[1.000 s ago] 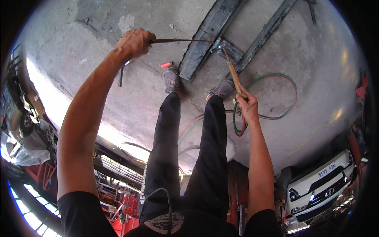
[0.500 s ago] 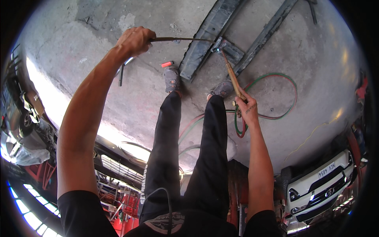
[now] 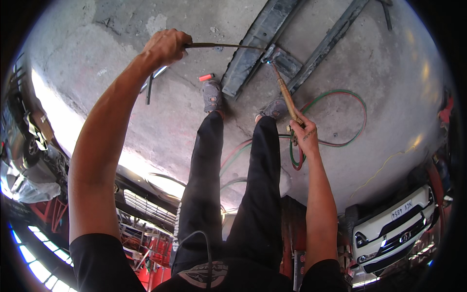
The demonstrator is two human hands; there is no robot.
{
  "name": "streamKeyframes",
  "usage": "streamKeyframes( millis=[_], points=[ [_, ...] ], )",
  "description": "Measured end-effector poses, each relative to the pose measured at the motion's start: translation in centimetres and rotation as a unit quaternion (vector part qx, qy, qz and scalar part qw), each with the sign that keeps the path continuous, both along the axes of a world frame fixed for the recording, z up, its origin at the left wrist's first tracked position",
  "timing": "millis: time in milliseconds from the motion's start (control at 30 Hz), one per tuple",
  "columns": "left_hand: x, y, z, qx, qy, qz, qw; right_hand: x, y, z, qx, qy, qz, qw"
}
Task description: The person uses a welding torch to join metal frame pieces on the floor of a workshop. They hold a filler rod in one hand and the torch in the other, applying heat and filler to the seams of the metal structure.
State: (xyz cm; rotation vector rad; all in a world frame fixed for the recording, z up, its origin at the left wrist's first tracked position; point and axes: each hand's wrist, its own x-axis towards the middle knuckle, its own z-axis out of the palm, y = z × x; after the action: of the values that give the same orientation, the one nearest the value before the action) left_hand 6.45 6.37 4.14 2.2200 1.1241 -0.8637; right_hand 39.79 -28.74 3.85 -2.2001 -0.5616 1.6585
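Note:
My left hand [image 3: 168, 47] is closed round one end of a long, thin dark metal rod [image 3: 219, 45]. The rod's far tip meets a small metal piece at the end of a short dark plate [image 3: 287, 64]. In my right hand [image 3: 305, 135] is a brass gas torch [image 3: 285, 92], gripped near its valve. A small bright bluish-white glow shows at the torch tip, right by the small metal piece and just below the rod's tip. The short plate lies between a wide dark steel beam [image 3: 255, 46] and a narrower steel bar [image 3: 328, 44].
Red and green hoses [image 3: 365, 113] loop over the concrete floor from the torch. A red lighter-like object [image 3: 206, 77] lies by my left shoe [image 3: 212, 95]. A dark bar [image 3: 149, 90] is under my left forearm. A white vehicle [image 3: 396, 228] stands at lower right.
My left hand has risen very slightly, and the rod's held end with it. The torch and my right hand stay almost where they were; the glow is still at the tip.

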Motion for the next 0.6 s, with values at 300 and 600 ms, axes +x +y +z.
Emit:
streamKeyframes(
  millis=[300, 600],
  points=[
    [-0.4, -0.1, -0.3, 0.005, -0.008, 0.001, 1.0, -0.4, 0.8, 1.2, -0.037, 0.01, -0.011, 0.999],
    [-0.6, 0.1, -0.4, 0.011, -0.017, -0.003, 1.0, -0.5, -0.5, 0.0, -0.005, -0.009, 0.0, 1.0]
  ],
)
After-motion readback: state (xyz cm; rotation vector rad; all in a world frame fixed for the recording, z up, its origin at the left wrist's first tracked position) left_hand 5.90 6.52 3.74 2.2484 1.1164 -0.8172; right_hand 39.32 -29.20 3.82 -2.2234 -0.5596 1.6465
